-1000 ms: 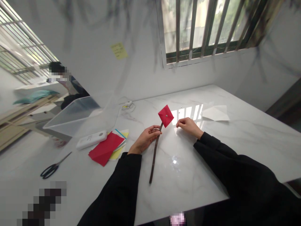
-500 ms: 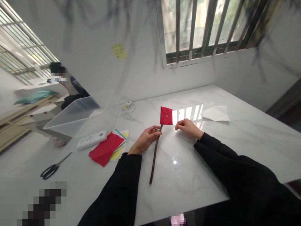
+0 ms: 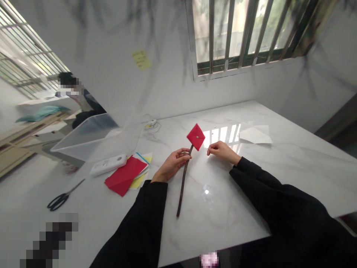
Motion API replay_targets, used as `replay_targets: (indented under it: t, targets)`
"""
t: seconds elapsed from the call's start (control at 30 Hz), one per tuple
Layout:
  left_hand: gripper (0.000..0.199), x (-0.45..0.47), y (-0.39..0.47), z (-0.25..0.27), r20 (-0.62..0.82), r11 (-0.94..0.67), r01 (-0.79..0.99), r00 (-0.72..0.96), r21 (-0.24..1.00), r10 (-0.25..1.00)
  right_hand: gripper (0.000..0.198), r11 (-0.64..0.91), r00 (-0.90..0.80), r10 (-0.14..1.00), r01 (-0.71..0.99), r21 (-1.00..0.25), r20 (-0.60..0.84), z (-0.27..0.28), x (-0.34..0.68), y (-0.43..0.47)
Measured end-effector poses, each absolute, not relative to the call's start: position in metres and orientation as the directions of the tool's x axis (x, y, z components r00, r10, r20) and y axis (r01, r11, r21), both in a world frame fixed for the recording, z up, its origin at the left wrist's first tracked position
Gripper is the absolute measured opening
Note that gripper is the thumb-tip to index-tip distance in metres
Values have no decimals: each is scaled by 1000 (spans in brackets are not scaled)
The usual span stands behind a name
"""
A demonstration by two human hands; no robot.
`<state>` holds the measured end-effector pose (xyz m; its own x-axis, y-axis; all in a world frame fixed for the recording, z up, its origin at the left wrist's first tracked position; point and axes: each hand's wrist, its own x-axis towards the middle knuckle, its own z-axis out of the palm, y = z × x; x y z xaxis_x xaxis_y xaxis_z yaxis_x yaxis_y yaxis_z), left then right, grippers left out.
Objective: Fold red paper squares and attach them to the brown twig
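My left hand [image 3: 176, 163] is closed around the upper part of a thin brown stick [image 3: 183, 184]. The stick slants, its lower end pointing toward the table's front edge. At its top sits a red paper pinwheel [image 3: 196, 142], folded into a square with a small shiny pin at the centre; it now stands on one corner like a diamond. Just right of the pinwheel, apart from it, my right hand [image 3: 222, 152] is loosely closed with its fingers curled, and nothing shows in them.
Left of my hands lie red paper sheets [image 3: 125, 176], a white device [image 3: 108, 166] and black-handled scissors [image 3: 61, 199]. A clear plastic bin [image 3: 86, 137] stands behind them. White paper [image 3: 256, 134] lies at the back right, and a cable [image 3: 153, 125] by the wall. Another person [image 3: 90, 106] sits at the far left.
The pinwheel has turned on its pin, from a level square to a diamond standing on its corner. Both hands have stayed nearly in place.
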<state>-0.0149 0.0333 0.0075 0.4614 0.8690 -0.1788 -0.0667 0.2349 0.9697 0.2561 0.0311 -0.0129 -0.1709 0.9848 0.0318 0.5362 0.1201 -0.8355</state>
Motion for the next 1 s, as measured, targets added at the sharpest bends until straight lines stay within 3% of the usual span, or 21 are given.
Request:
replay_targets:
  t: [0.23,0.4,0.53,0.6,0.8,0.93,1.0]
  targets:
    - [46,-14,32,10,-176,236,-69,475,969,862,26,101,-72,995,521,-847,74,-18,255,33]
    - [46,-15,34,7,-167,232,-76,487,970,857,62,17,-2,1000,408,-913,18,-21,253,33]
    - [47,-14,33,8,-164,227,-77,479,971,862,36,73,-260,965,376,-924,-30,-17,250,31]
    - [48,-13,33,9,-172,231,-71,471,970,865,29,101,-299,954,372,-923,-16,-16,249,30]
    - [47,-14,31,11,-178,235,-67,464,970,868,26,46,-110,994,402,-915,1,-19,249,32]
    - [48,-15,31,11,-184,234,-52,469,971,864,56,4,31,999,395,-919,18,-22,252,34]
    - [48,-15,31,10,-185,237,-55,465,970,866,58,19,16,999,409,-912,28,-21,254,34]
